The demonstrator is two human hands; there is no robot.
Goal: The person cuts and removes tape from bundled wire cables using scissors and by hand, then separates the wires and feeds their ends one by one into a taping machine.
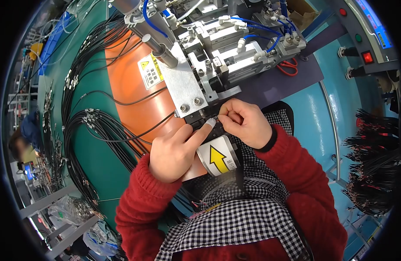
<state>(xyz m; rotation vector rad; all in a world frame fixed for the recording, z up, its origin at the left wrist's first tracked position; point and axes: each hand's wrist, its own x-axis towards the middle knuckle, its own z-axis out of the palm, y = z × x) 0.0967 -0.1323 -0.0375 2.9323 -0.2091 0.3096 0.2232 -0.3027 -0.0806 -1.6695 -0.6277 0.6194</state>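
My left hand point(171, 154) reaches to the front of the metal fixture point(189, 87), two fingers stretched forward and apart. A white finger cot point(211, 122) covers the tip of one, which presses at the black seat point(195, 121) below the fixture. Close beside that tip, my right hand point(245, 122) is closed in a pinch. Whatever lies between its fingertips is too small to make out. A black cable point(159, 123) runs from the left toward the seat, its end hidden near my left fingers. Just below my hands is a white label with a yellow arrow point(218, 159).
Bundled black cables point(100, 124) lie on the green mat point(89, 163) and orange cover point(126, 98). Pneumatic cylinders point(248, 58) with blue tubes stand behind the fixture. More cables point(370, 161) hang at right. A control panel point(368, 43) has lit buttons. Another person point(28, 135) is far left.
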